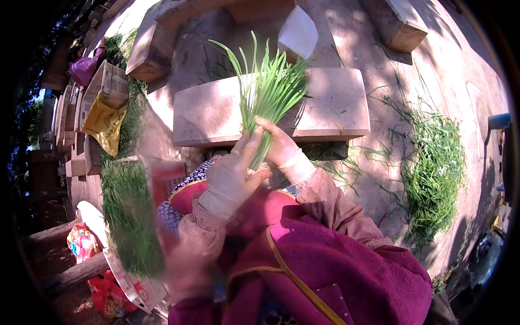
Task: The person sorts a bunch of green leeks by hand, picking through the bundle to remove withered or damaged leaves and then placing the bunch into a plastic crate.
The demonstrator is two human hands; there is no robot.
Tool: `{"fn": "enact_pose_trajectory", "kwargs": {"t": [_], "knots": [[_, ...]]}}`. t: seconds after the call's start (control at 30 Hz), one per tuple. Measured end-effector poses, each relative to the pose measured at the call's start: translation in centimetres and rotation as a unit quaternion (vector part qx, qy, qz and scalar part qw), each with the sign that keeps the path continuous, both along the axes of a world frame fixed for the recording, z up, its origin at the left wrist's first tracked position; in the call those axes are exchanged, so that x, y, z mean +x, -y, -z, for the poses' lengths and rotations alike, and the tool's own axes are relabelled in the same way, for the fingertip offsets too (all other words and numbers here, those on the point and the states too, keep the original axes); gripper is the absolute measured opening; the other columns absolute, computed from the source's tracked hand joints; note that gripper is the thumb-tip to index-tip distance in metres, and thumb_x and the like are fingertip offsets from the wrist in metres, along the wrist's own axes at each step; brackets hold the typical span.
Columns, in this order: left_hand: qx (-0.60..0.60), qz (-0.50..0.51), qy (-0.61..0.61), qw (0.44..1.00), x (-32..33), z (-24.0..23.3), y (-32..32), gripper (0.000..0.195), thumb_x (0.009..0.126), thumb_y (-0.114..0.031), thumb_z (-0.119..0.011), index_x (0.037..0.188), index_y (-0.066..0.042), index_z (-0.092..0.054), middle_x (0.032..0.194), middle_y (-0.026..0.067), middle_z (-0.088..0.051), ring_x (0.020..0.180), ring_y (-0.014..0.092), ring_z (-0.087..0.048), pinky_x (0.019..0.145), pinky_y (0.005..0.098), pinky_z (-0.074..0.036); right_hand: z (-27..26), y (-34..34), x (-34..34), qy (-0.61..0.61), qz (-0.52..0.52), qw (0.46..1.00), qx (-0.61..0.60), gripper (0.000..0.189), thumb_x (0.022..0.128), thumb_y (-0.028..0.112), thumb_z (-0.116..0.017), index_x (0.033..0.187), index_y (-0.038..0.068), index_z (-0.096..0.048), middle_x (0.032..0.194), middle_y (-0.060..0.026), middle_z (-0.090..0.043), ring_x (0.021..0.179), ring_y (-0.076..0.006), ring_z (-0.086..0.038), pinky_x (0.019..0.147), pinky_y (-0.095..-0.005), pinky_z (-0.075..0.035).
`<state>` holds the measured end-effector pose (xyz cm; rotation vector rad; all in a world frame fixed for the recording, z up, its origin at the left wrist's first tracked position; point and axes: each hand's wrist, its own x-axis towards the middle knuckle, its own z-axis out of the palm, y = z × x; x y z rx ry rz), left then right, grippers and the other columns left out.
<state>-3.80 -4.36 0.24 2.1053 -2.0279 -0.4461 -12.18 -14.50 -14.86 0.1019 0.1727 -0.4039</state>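
Note:
A bunch of long green garlic chives (270, 87) is held up over my lap, its leaf tips fanned out away from me. My left hand (231, 174), in a pale thin glove, lies along the stalk ends with its fingers around them. My right hand (284, 150), gloved too, pinches the same stalks with thumb and fingers from the right. Behind the bunch stands a pale block-like bench (333, 101) with small green scraps on its top.
More chives (130, 219) are heaped at the left beside a red crate (166, 178). A loose green pile (436, 174) lies on the ground at the right. Wooden blocks (406, 28) stand farther off. A person in purple (83, 69) is at the far left.

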Motion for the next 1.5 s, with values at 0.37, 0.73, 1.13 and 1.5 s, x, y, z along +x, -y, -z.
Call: {"fn": "enact_pose_trajectory", "kwargs": {"t": [0.37, 0.73, 1.13, 1.5], "knots": [[0.033, -0.285, -0.813, 0.508, 3.1, 9.8, -0.8, 0.054, 0.079, -0.004, -0.070, 0.126, -0.005, -0.045, 0.099, 0.0111, -0.061, 0.084, 0.025, -0.066, 0.072, 0.0341, -0.058, -4.5, -2.9, 0.5, -0.115, -0.013, 0.980, -0.164, 0.029, 0.090, 0.019, -0.057, 0.114, 0.000, -0.057, 0.102, -0.0092, -0.063, 0.086, -0.0166, -0.063, 0.076, -0.0318, -0.053], [-0.091, -0.381, -0.715, 0.580, 6.1, 7.9, -3.4, 0.035, 0.073, 0.007, -0.062, 0.107, 0.001, -0.056, 0.086, 0.0091, -0.064, 0.069, 0.019, -0.065, 0.060, 0.0274, -0.057, -5.7, -3.5, 7.8, -0.138, -0.087, 0.963, -0.216, 0.025, 0.086, 0.016, -0.067, 0.104, 0.000, -0.062, 0.089, -0.0063, -0.066, 0.071, -0.0121, -0.061, 0.059, -0.0265, -0.051], [-0.096, -0.060, -0.162, 0.980, 3.8, 11.3, 0.8, 0.060, 0.076, 0.002, -0.065, 0.131, -0.013, -0.048, 0.104, 0.0101, -0.064, 0.087, 0.020, -0.065, 0.071, 0.0285, -0.053, -2.8, -4.9, -5.8, -0.247, -0.090, 0.929, -0.260, 0.033, 0.093, 0.019, -0.058, 0.117, -0.003, -0.053, 0.106, -0.0083, -0.060, 0.095, -0.0138, -0.057, 0.084, -0.0264, -0.045], [-0.148, -0.007, 0.277, 0.949, 8.6, 0.5, 3.4, 0.073, 0.078, -0.008, -0.054, 0.145, -0.023, -0.030, 0.131, 0.0128, -0.053, 0.070, 0.026, -0.063, 0.063, 0.0331, -0.055, -6.8, -4.8, 3.8, 0.100, 0.019, 0.988, -0.118, 0.068, 0.089, 0.028, -0.065, 0.141, 0.003, -0.028, 0.137, -0.0132, -0.042, 0.124, -0.0249, -0.043, 0.106, -0.0393, -0.033]]}}
